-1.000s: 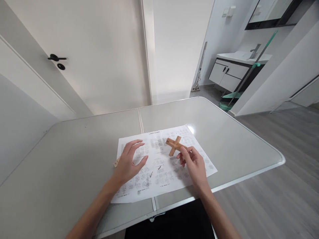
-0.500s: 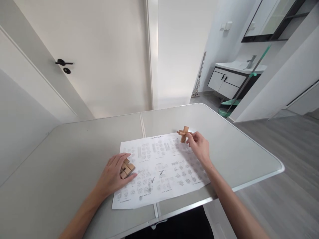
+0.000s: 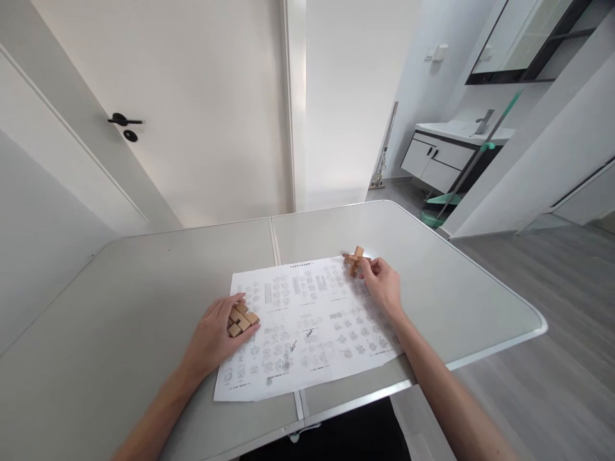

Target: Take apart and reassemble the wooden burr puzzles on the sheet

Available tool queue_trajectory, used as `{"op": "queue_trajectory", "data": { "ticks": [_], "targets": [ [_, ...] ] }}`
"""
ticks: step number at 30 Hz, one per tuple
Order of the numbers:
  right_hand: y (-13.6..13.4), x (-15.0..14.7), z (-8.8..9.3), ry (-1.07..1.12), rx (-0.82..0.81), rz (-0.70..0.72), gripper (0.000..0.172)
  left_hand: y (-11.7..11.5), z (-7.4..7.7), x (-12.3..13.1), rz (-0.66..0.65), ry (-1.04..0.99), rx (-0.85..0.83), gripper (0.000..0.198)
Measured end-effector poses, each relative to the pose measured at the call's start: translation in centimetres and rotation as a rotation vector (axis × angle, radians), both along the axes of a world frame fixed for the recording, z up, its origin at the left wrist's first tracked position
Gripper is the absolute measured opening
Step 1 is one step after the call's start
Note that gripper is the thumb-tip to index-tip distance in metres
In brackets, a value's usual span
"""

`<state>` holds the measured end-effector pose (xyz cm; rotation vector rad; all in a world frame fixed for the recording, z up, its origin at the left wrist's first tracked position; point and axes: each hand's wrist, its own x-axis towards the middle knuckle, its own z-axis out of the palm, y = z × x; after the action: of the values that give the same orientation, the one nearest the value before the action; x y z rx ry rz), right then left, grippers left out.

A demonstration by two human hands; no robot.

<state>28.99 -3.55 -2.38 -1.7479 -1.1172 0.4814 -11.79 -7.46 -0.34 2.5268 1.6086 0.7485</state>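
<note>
A printed instruction sheet covered in small diagrams lies on the grey table. My left hand rests at the sheet's left edge, fingers curled round a bundle of loose wooden puzzle sticks. My right hand is at the sheet's far right corner, pinching a small crossed wooden puzzle that sits low over the paper. Whether the puzzle touches the sheet I cannot tell.
A seam runs down the table's middle. The table's right edge drops off to grey floor. Behind stand a white door with a black handle, and a bathroom with a vanity and a green mop.
My right hand carried the crossed puzzle from the sheet's middle to its far right corner and lowered it. My left hand slid to the sheet's left edge and closed on the loose sticks.
</note>
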Motion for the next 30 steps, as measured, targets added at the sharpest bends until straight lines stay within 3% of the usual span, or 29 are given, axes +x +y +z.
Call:
{"op": "queue_trajectory", "data": {
  "ticks": [9,15,21,25,30],
  "targets": [
    [-0.5,0.0,-0.1,-0.035,0.045,-0.086,0.043,-0.1,0.0,0.1,0.114,0.022,0.018,0.070],
    [-1.2,-0.1,0.7,-0.042,0.206,-0.145,0.034,-0.1,-0.3,0.0,0.099,0.016,0.016,0.062],
    [-2.0,-1.4,1.3,-0.028,0.366,0.014,0.033,-0.2,-0.1,0.0,0.092,0.025,0.069,0.058],
    [-2.4,-2.2,1.2,0.003,0.425,0.214,0.036,-0.1,0.4,0.5,0.042,0.028,0.129,0.051],
    [-2.6,-2.7,0.8,-0.008,0.354,0.389,0.034,1.0,1.6,4.1,-0.120,-0.034,0.136,0.047]
  ]
}}
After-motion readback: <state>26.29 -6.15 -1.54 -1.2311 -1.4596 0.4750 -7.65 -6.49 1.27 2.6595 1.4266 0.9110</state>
